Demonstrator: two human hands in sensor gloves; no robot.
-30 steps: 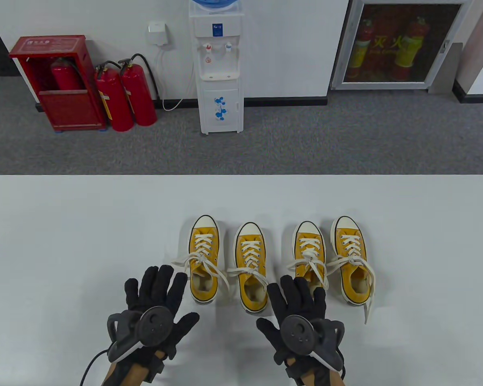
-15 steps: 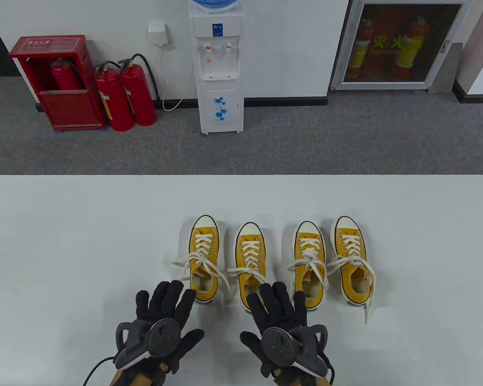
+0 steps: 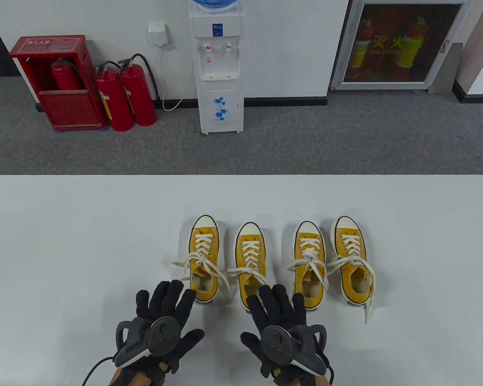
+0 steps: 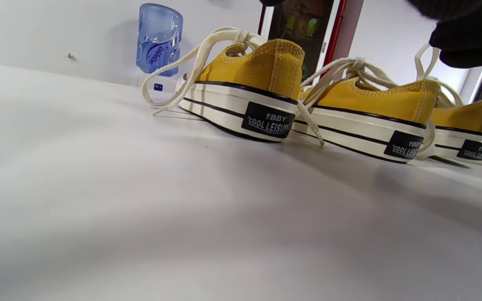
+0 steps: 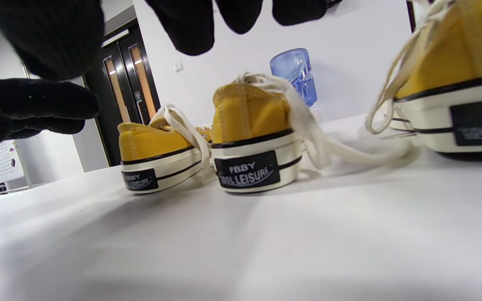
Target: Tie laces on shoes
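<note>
Four yellow sneakers stand in a row on the white table (image 3: 64,241), toes away from me: first (image 3: 203,245), second (image 3: 249,249), third (image 3: 308,245), fourth (image 3: 351,245). Their cream laces hang loose, and one end (image 3: 369,305) trails off the fourth shoe onto the table. My left hand (image 3: 167,295) lies open with spread fingers just left of the first shoe's heel. My right hand (image 3: 277,299) is open too, its fingertips over the second shoe's heel. Neither hand holds a lace. The wrist views show the heels (image 4: 266,96) (image 5: 249,138) close up.
Beyond the table's far edge are grey carpet, a water dispenser (image 3: 219,68), red fire extinguishers (image 3: 122,96) and a red cabinet (image 3: 56,80). Bare tabletop stretches to the left of the shoes and in front of them.
My right hand has slid left, from in front of the third shoe to the second shoe's heel. My left hand has shifted a little right. Both have barely moved in the last half second.
</note>
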